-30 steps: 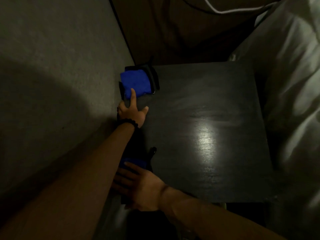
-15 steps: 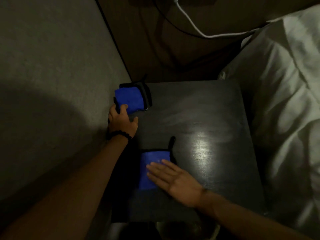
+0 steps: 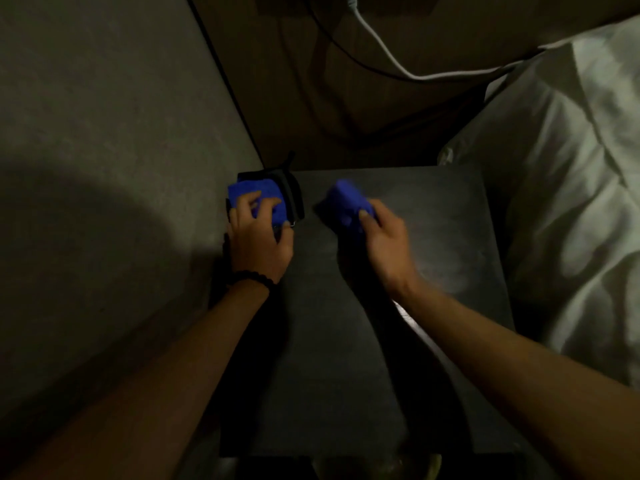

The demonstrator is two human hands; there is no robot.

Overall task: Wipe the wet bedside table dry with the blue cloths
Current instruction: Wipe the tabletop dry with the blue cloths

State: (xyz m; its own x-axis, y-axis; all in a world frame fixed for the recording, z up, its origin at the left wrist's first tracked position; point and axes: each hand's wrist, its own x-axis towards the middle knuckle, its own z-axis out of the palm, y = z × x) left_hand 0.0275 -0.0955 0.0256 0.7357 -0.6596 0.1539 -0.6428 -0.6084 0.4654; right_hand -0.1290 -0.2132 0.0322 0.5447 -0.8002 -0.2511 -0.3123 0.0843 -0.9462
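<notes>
Table: a dark bedside table (image 3: pixel 346 358) stands between wall and bed.
Right hand (image 3: pixel 384 244): fingers curled round a blue cloth (image 3: pixel 346 202), mid-table.
Left hand (image 3: pixel 258 237): fingers grip a second blue cloth (image 3: pixel 249 190), far-left corner.
Behind: white cable (image 3: pixel 398 64); white bedding (image 3: pixel 571 202) at right.

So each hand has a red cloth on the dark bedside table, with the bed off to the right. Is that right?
Not quite: the cloths are blue, not red. The head view shows the left hand on one blue cloth and the right hand on another blue cloth, on the dark bedside table, bed at right.
</notes>
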